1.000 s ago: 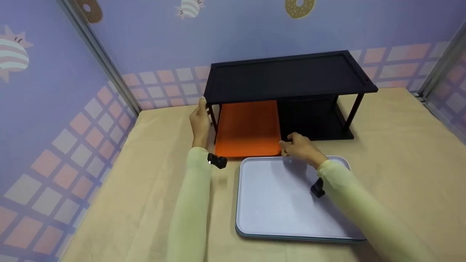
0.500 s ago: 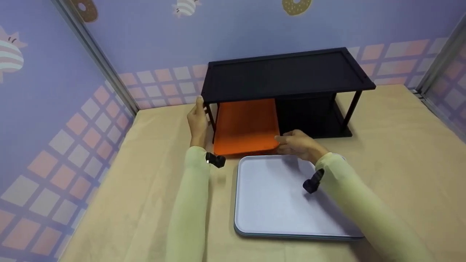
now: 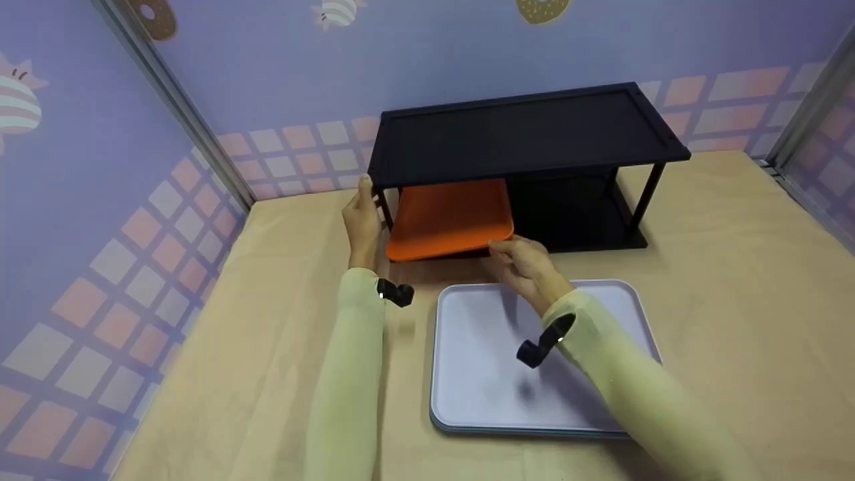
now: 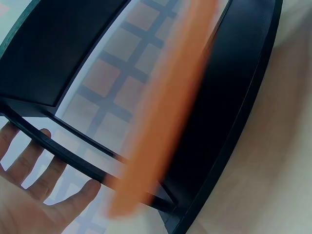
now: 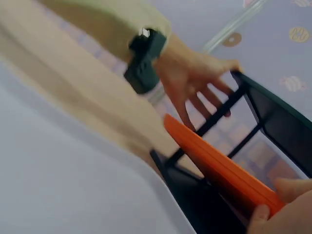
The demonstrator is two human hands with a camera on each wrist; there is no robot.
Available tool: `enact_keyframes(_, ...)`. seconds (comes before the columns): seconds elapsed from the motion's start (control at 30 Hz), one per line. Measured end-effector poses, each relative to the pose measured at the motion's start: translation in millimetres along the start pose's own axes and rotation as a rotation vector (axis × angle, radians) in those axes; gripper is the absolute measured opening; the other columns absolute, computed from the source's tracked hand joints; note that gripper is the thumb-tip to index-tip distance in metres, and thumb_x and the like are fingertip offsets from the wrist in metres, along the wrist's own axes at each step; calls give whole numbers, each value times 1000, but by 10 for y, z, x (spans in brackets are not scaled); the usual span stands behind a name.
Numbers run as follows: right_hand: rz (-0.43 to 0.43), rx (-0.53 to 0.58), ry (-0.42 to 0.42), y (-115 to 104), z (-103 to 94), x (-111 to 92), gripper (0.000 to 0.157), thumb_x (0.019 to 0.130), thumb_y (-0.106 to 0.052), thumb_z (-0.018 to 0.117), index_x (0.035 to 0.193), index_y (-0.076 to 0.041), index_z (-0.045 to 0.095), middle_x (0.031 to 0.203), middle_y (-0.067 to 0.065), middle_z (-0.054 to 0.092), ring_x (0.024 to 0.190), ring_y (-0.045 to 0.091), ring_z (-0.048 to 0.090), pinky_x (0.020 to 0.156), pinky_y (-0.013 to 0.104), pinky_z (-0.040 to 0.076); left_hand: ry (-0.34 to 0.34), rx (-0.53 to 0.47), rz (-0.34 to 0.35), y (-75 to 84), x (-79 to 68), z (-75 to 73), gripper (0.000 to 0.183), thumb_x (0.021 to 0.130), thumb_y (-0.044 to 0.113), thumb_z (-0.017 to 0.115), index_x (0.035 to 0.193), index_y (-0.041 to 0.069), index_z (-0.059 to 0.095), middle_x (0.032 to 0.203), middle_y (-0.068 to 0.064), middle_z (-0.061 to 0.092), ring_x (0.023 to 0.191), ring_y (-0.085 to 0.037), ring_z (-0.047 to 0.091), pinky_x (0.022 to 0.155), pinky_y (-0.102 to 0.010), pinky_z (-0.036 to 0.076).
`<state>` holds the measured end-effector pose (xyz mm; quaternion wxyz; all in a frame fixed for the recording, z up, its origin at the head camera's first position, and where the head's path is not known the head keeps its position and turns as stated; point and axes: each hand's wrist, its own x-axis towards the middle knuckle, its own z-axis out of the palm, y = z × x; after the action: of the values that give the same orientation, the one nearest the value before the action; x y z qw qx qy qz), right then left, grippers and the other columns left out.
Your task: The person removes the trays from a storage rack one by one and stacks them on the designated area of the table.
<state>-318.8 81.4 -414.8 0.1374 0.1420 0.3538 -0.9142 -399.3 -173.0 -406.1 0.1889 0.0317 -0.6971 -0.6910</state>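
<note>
A black two-level rack (image 3: 528,137) stands against the back wall. My right hand (image 3: 528,267) pinches an orange tray (image 3: 451,217) at its front right corner, thumb above the rim. The tray is partly inside the rack's left half, its front edge raised over the lower shelf (image 3: 568,214) and its back end hidden by the upper shelf. At the rack's left end is my left hand (image 3: 363,227), thumb at the upper shelf's corner. Its fingers (image 4: 46,180) spread out straight along the black post (image 4: 78,163). The orange tray crosses the left wrist view, blurred.
In front of the rack lies a pale lavender tray (image 3: 481,347) on top of a stack, with teal edges (image 3: 521,432) below it. My right forearm passes over this stack. A beige cloth (image 3: 254,347) covers the table, with patterned walls at the back and sides.
My right hand has taken hold of the orange tray's corner, lifted its front edge and moved it back toward the rack. The left hand has stayed at the rack's left end.
</note>
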Motion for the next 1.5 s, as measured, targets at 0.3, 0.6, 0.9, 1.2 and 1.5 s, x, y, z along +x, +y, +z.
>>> enact_keyframes(0.3, -59, 195, 22, 271, 212, 4, 57, 108, 2, 36, 160, -18, 26, 158, 16, 35, 148, 37, 36, 121, 50, 31, 26, 15, -2, -1, -4, -16, 55, 108, 46, 46, 130, 2, 70, 136, -18, 65, 123, -35, 62, 101, -50, 52)
enact_keyframes(0.6, -135, 140, 38, 283, 173, -24, 51, 112, -12, 33, 162, -17, 24, 162, 15, 34, 150, 36, 35, 119, 50, 34, 16, 7, -43, 10, -19, 2, 59, 106, 53, 47, 133, 5, 68, 139, -15, 63, 123, -32, 62, 98, -52, 53)
enact_keyframes(0.9, -203, 46, 52, 43, -26, -159, 52, 113, -20, 31, 163, -12, 20, 163, 14, 33, 148, 34, 39, 112, 43, 45, -5, -23, -48, 19, -27, 20, 63, 104, 56, 47, 139, 6, 63, 144, -13, 59, 126, -28, 60, 101, -49, 52)
enact_keyframes(1.2, -211, 36, 40, -243, -282, -383, 54, 112, -22, 29, 164, -13, 15, 166, 12, 27, 150, 30, 35, 110, 41, 46, 16, -32, -57, 19, -5, 39, 62, 105, 55, 48, 137, 4, 65, 146, -12, 59, 127, -29, 59, 103, -47, 51)
enact_keyframes(1.5, -217, -27, 1, -447, -481, -632, 54, 112, -23, 27, 163, -7, 18, 158, 15, 36, 142, 27, 45, 110, 38, 44, 30, -27, -44, -10, 2, 67, 61, 105, 53, 49, 133, 1, 67, 145, -14, 59, 125, -30, 60, 101, -48, 52)
